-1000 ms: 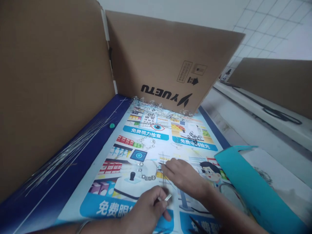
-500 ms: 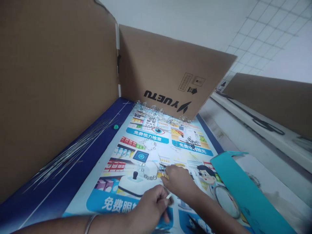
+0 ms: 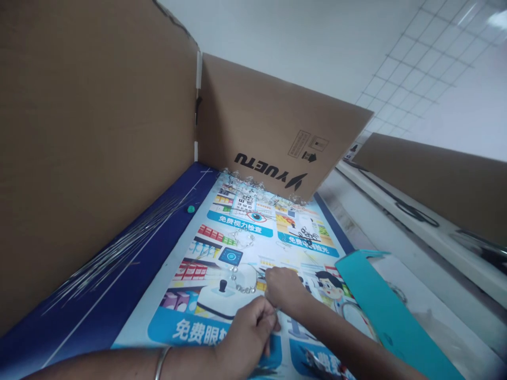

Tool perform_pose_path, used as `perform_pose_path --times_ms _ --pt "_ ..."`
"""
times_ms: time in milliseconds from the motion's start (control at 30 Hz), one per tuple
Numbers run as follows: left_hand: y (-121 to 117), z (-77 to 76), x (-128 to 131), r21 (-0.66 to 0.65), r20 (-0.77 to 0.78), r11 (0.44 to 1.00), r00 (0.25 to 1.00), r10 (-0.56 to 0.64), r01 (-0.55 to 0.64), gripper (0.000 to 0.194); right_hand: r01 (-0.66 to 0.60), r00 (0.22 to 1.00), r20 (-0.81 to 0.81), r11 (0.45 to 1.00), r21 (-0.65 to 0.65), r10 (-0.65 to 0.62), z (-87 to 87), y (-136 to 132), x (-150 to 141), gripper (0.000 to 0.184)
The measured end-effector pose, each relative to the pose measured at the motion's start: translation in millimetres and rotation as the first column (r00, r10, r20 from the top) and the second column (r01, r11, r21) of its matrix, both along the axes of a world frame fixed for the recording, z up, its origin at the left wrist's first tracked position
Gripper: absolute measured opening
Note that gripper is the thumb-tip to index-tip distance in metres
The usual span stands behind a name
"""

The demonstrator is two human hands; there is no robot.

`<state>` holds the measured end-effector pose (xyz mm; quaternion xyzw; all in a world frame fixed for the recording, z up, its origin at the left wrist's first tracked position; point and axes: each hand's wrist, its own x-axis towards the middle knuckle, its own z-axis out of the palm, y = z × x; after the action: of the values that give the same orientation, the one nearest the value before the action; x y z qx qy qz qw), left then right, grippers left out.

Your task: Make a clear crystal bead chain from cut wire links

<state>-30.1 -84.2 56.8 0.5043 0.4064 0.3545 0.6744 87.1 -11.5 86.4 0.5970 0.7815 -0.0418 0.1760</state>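
Observation:
My left hand (image 3: 249, 330), with a metal bangle (image 3: 161, 363) on its wrist, is closed in a pinch. What it pinches is hidden by the fingers. Right above it, my right hand (image 3: 285, 287) is curled closed, its fingers close against the left fingertips. A thin dark tip pokes out on its far left side, too small to name. On the printed sheet (image 3: 158, 311) just left of the right hand lies a curved strand of clear beads (image 3: 244, 288). Another clear beaded strand (image 3: 244, 240) lies farther back.
Loose thin wires (image 3: 119, 248) and a small green piece (image 3: 190, 209) lie on the left. Clear beads (image 3: 257, 186) line the base of the back cardboard panel (image 3: 277, 116). Dark small rings (image 3: 307, 236) rest on the sheet. A teal strip (image 3: 380, 301) stands at right.
My right hand has turned and drawn closer to my left. The pale stick at the left fingertips and the long thin lines by the right hand no longer show. The view has shifted slightly.

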Motion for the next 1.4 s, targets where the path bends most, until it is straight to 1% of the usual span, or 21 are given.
perform_pose_path --times_ms 133,200,267,367,500,633,733,833,933,1133,1400 --pt "2 4.5 -3 -0.002 0.019 1.0 1.0 0.001 -0.001 0.018 0.024 0.987 -0.161 0.997 0.078 -0.012 3.4 -3 8 0.009" --pt "5 7.4 -5 0.029 0.058 0.999 0.998 0.03 -0.032 0.019 0.038 0.964 -0.267 0.993 0.11 -0.007 6.5 -6 16 0.008" --pt "8 10.1 -7 0.082 0.11 0.993 0.991 0.074 -0.083 0.019 0.061 0.924 -0.383 0.989 0.136 -0.004 9.0 -11 24 0.008" --pt "12 12.8 -10 0.127 0.176 0.981 0.976 0.126 -0.149 0.017 0.111 0.832 -0.555 0.98 0.163 -0.002 10.4 -21 32 0.011" --pt "15 14.4 -12 0.132 0.236 0.972 0.959 0.157 -0.192 0.015 0.15 0.673 -0.738 0.971 0.188 0.039 8.0 -35 33 0.007" --pt "16 15.0 -13 0.169 0.213 0.956 0.956 0.2 -0.238 0.012 0.145 0.529 -0.846 0.976 0.163 0.063 -3.6 -43 32 0.006" --pt "17 13.6 -12 0.155 0.195 0.959 0.959 0.205 -0.237 0.012 0.151 0.466 -0.884 0.981 0.122 0.039 -15.2 -44 32 0.006" --pt "18 10.5 -9 0.112 0.182 0.977 0.97 0.16 -0.183 0.012 0.165 0.433 -0.901 0.981 0.101 0.02 -21.9 -44 34 0.006" --pt "20 6.7 -7 0.073 0.135 0.987 0.982 0.13 -0.141 0.013 0.172 0.415 -0.909 0.98 0.097 0.017 -23.4 -45 35 0.006" --pt "18 1.5 -5 0.114 0.099 0.977 0.981 0.168 -0.179 0.01 0.134 0.387 -0.921 0.985 0.108 0.048 -24.2 -51 32 0.008" --pt "17 0.1 0 0.076 0.148 0.971 0.966 0.212 -0.225 0.008 0.142 0.411 -0.907 0.976 0.166 0.094 -31.7 -52 27 0.011"
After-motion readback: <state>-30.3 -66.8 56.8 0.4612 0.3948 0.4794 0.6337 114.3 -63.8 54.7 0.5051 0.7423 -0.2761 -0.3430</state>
